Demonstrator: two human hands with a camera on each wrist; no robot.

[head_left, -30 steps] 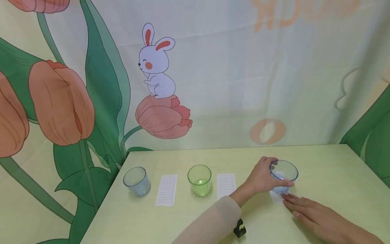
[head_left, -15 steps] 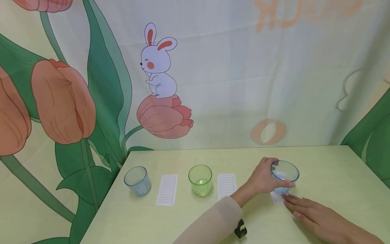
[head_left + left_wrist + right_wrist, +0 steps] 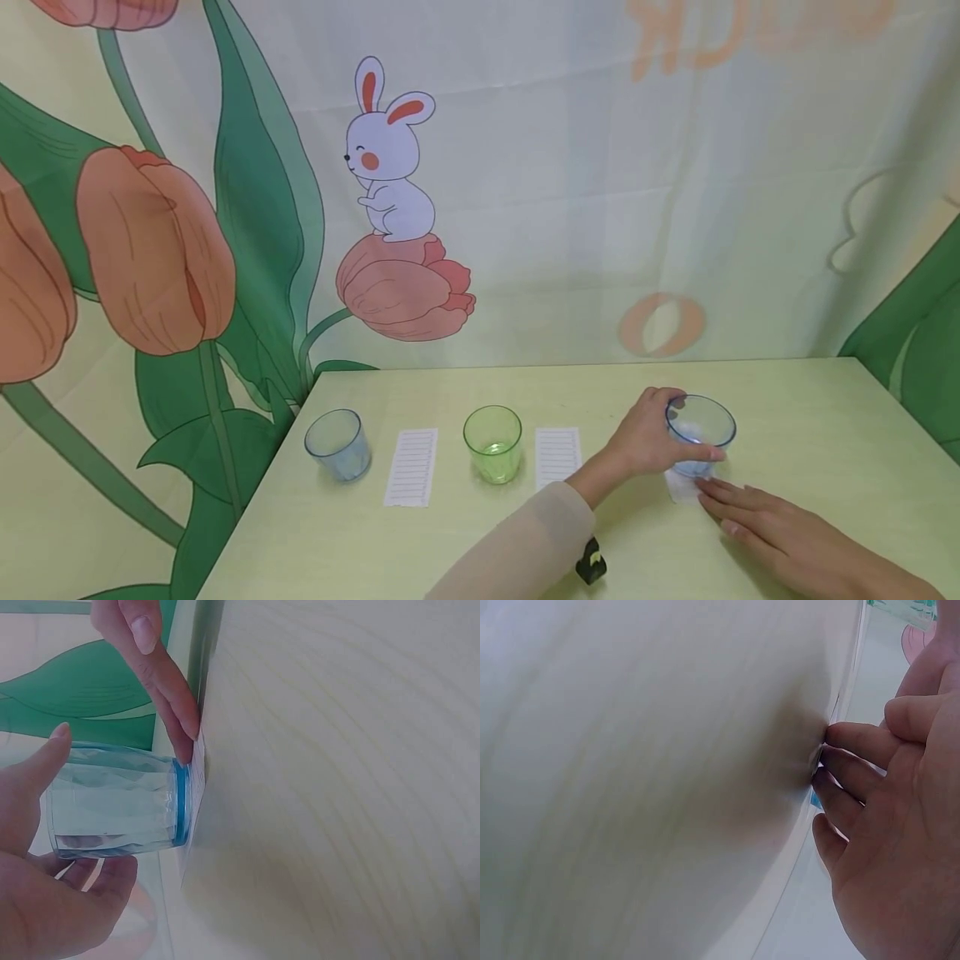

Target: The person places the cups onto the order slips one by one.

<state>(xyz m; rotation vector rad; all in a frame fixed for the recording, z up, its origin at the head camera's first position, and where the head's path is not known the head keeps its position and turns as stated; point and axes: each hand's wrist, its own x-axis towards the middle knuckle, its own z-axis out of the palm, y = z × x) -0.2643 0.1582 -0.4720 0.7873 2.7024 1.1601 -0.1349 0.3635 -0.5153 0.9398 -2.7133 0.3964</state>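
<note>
My left hand [image 3: 647,435] grips a clear blue-tinted glass [image 3: 705,433] at the right of the table, thumb on the near side and fingers round the far side. The glass stands upright, its base over a small white paper slip [image 3: 681,490]. In the left wrist view the blue base of the glass [image 3: 116,799] sits against the thin slip [image 3: 198,776]. My right hand [image 3: 787,533] lies low beside the glass, its fingers fairly straight and their tips at the slip's edge. The right wrist view shows this hand [image 3: 892,795] from the palm side; the glass is mostly hidden there.
To the left on the table [image 3: 480,550] stand a green glass [image 3: 492,446] and another blue glass [image 3: 339,447]. Lined paper slips [image 3: 411,467] lie between the glasses, one partly behind my left forearm. A small black object [image 3: 591,562] is by the sleeve. A printed curtain [image 3: 540,183] hangs behind.
</note>
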